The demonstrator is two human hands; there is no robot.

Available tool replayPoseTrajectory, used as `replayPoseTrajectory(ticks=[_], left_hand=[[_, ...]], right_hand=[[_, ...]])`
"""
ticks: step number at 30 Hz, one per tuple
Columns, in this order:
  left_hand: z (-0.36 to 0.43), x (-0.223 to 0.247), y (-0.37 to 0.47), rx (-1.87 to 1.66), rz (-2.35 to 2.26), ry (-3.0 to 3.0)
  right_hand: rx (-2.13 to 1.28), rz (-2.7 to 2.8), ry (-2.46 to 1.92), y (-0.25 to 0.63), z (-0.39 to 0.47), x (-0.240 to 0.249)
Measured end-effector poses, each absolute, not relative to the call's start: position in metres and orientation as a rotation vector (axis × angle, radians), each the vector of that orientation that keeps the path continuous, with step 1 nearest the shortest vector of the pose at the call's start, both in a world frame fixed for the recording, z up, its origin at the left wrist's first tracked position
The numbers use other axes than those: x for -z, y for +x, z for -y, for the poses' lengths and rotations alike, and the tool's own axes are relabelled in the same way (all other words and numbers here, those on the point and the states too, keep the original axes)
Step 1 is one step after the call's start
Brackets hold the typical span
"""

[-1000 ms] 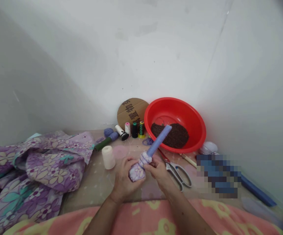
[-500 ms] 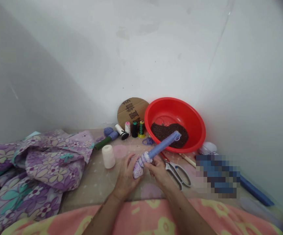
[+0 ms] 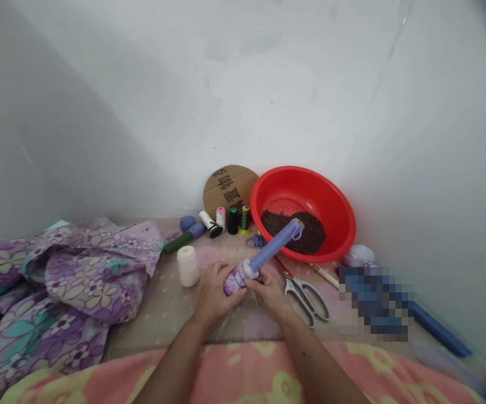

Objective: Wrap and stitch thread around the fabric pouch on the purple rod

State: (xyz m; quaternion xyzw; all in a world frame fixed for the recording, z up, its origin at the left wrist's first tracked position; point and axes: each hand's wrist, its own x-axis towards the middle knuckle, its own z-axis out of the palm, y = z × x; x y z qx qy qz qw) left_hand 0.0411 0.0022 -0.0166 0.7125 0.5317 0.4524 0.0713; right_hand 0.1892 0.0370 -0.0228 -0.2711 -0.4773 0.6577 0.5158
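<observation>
A blue-wrapped stick (image 3: 273, 248) slants up and right, its far end in front of the basin's dark contents. Its near end goes into a purple floral cloth bundle (image 3: 232, 285), which is bound round with blue yarn. My left hand (image 3: 212, 292) is closed around the bundle, with the thumb along its near side. At the neck, where cloth meets stick, my right hand (image 3: 273, 292) is pinched shut; whether it grips cloth or yarn is hidden. Large scissors (image 3: 306, 297) with grey handles and red near the blades lie just right of that hand.
A red basin (image 3: 344, 224) holds dark grains. A cardboard disc (image 3: 226, 185) leans on the wall behind several thread spools (image 3: 233, 221). A white thread cone (image 3: 188, 266) stands left of my hands. Floral cloth (image 3: 87, 275) is heaped at left; a blue-wrapped stick (image 3: 440, 331) lies at right.
The stick's far end has swung left and slightly up. Both hands have shifted a little to the left, still on the bundle and neck. The camera view has moved slightly.
</observation>
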Motion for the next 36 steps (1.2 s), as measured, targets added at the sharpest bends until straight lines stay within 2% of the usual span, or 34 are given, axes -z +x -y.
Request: replayPoseTrajectory(ticks=[10,18,26,36], left_hand=[[0.0,0.014,0.039,-1.342,-1.357,2.082],[-0.003,0.019,0.043,-1.515,-1.559,2.072],[-0.001,0.02,0.046,-1.27,-1.907,2.103],[0.003,0.012,0.047,-1.28,-1.812,2.081]], right_hand=[[-1.567,1.182,-0.701,0.189,-0.036,0.022],[-1.51,1.251,-0.792,0.19,-0.036,0.016],[-1.355,1.175,-0.943,0.195,-0.034,0.021],[-1.272,1.33,-0.969,0.198,-0.038,0.033]])
